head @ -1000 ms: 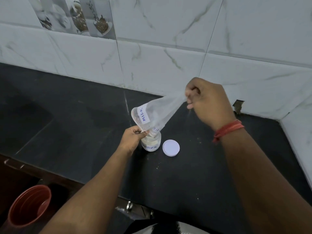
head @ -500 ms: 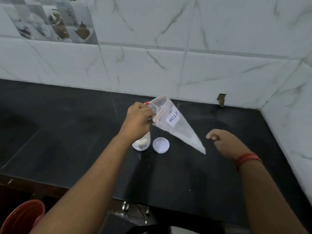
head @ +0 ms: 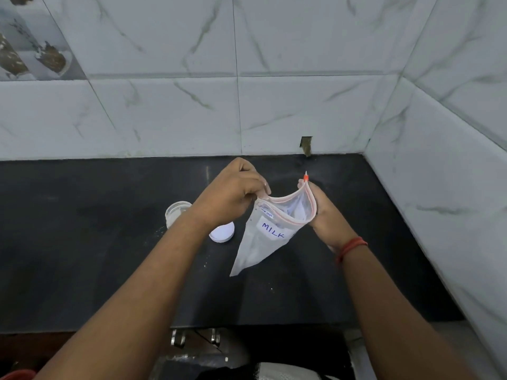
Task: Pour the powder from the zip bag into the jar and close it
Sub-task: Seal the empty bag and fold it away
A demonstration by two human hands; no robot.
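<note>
Pinching the clear plastic zip bag labelled MILK (head: 263, 242) at centre frame, left hand (head: 233, 196) and right hand (head: 326, 215) grip opposite ends of its open red-striped mouth; limp, light film, likely slippery, best held at the stiffer zip strip.

Clear plastic zip bag (head: 260, 242): translucent, with a red-orange zip strip along the mouth and a white label lettered MILK in blue ink; a smaller tag near the strip carries blue print. Round plastic lid (head: 222, 233): plain white. Clear glass jar (head: 175, 213): pale whitish contents. Bench (head: 82, 242): black stone, matte, flecked with a few white specks near the lid. Wall tiles (head: 301, 111): white marble pattern with grey-green veins; one decorative tile (head: 33, 50) at upper left shows brown motifs on grey. Thread band (head: 349, 248) on the right wrist: red-orange.
</note>
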